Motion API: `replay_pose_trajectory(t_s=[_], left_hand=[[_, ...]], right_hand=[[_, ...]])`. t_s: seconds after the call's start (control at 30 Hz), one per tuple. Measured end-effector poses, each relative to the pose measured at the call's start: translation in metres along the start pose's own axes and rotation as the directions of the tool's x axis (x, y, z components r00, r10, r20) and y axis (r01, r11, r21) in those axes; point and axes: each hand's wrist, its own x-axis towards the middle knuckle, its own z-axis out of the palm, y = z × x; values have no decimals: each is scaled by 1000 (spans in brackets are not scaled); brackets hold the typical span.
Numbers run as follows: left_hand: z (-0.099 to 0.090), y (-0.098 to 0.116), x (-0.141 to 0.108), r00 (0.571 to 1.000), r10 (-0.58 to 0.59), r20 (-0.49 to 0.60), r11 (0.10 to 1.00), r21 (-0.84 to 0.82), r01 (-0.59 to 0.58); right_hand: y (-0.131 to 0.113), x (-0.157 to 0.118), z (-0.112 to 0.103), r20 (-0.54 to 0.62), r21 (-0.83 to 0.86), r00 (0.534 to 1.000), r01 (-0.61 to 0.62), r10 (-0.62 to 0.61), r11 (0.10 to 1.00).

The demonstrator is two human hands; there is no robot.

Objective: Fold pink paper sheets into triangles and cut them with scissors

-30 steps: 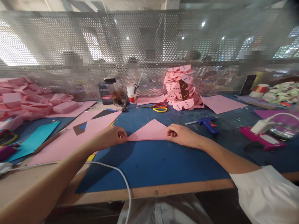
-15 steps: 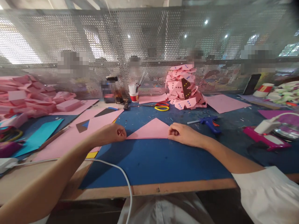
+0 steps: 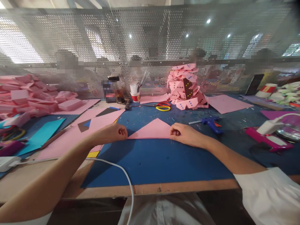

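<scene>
A pink sheet of paper (image 3: 152,129), folded into a triangle, lies on the blue mat (image 3: 154,165) with its peak pointing away from me and the long folded edge nearest me. My left hand (image 3: 117,132) is closed at its left corner, fingers curled onto the paper. At the opposite corner my right hand (image 3: 179,134) is closed too, its fingertips pressed together on the edge. The corners themselves are hidden under the fingers. Scissors (image 3: 163,107) with red and yellow handles lie beyond the triangle, and a blue glue gun (image 3: 211,123) rests to the right.
Pink folded boxes (image 3: 25,97) are heaped at the left. A stack of dotted pink paper pieces (image 3: 185,87) stands at the back. A white cable (image 3: 126,175) crosses the front edge. A magenta power strip (image 3: 269,139) sits right. Perforated metal panel (image 3: 150,40) closes the back.
Both hands keep their places at the two corners of the folded paper. The whole view has shifted very slightly; nothing on the table has visibly moved.
</scene>
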Motion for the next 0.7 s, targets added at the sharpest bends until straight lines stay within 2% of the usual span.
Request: replay_pose_trajectory(t_s=[0.47, 0.7], left_hand=[[3, 0, 3, 999, -39, -22, 999, -16, 39], [3, -7, 6, 999, 5, -35, 998, -59, -7]], right_hand=[[3, 1, 2, -6, 8, 1000, 7, -7, 1000], [2, 1, 1, -5, 15, 1000, 11, -11, 1000]])
